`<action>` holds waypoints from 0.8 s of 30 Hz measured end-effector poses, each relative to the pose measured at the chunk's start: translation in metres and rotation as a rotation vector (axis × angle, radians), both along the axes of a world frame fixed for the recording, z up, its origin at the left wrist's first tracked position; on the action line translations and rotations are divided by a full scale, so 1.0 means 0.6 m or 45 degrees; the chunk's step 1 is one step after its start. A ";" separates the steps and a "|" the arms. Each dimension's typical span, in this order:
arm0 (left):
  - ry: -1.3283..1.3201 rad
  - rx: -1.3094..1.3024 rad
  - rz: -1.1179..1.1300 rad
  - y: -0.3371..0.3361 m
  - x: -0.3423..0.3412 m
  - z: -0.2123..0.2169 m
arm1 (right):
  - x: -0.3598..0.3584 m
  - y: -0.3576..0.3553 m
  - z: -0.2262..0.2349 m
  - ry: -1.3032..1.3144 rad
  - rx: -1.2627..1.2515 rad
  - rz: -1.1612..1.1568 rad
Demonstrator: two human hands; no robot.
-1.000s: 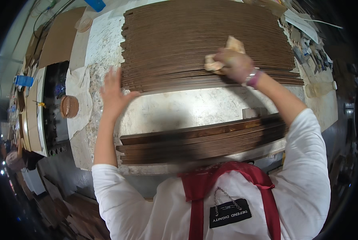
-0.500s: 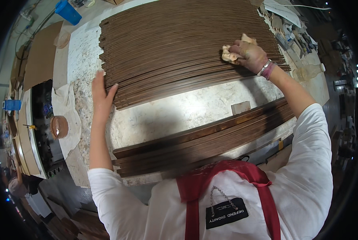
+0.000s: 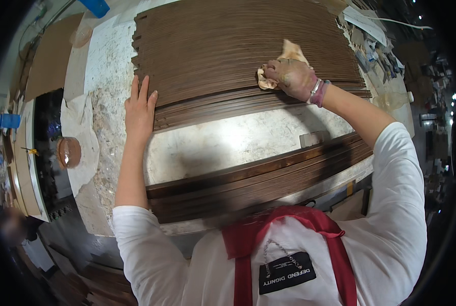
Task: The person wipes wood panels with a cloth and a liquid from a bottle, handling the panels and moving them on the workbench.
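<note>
Long dark-brown wooden strips (image 3: 212,56) lie side by side in a wide sheet across the worktable. My right hand (image 3: 295,79) is closed round a crumpled, stained cream cloth (image 3: 292,50) and presses it onto the strips right of the middle. Parts of the cloth stick out beyond the knuckles and at the fingertips. At the strips' left ends, my left hand (image 3: 140,112) lies flat with its fingers apart, thumb against the ends of the nearer strips. Closer to me rests a second group of dark strips (image 3: 258,178) along the table's front edge.
A small block (image 3: 313,138) sits on the whitish tabletop (image 3: 202,148) between the two groups. To the left stands a round brownish bowl (image 3: 68,153) on paper; a blue cup (image 3: 96,6) is farther back. Tools and scraps (image 3: 376,56) and a clear bottle (image 3: 393,101) crowd the right side.
My right hand has slid left along the strips with the cloth. My left hand has shifted slightly right and away from me, still flat at the strips' ends.
</note>
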State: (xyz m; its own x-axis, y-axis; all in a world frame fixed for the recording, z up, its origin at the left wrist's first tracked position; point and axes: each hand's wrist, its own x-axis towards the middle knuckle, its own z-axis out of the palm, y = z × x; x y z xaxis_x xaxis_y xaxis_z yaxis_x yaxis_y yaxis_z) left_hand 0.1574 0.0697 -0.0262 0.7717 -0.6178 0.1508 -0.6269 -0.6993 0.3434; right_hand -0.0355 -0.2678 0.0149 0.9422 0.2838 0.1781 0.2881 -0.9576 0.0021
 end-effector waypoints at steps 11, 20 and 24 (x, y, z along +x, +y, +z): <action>-0.010 0.000 -0.023 0.002 0.003 -0.004 | 0.095 0.101 -0.011 0.140 0.218 0.127; 0.024 -0.040 -0.081 -0.011 0.011 -0.003 | 0.210 0.301 -0.010 0.005 0.211 -0.039; -0.132 0.056 -0.286 0.017 0.041 -0.013 | 0.151 0.218 0.006 0.057 0.449 -0.004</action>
State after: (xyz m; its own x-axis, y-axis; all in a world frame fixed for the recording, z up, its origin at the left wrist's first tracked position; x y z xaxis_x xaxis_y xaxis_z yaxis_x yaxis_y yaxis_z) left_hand 0.1822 0.0798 -0.0339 0.5961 -0.7798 0.1914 -0.7986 -0.5512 0.2416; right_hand 0.0552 -0.1372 0.0188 0.9521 0.2092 0.2230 0.2773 -0.8982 -0.3411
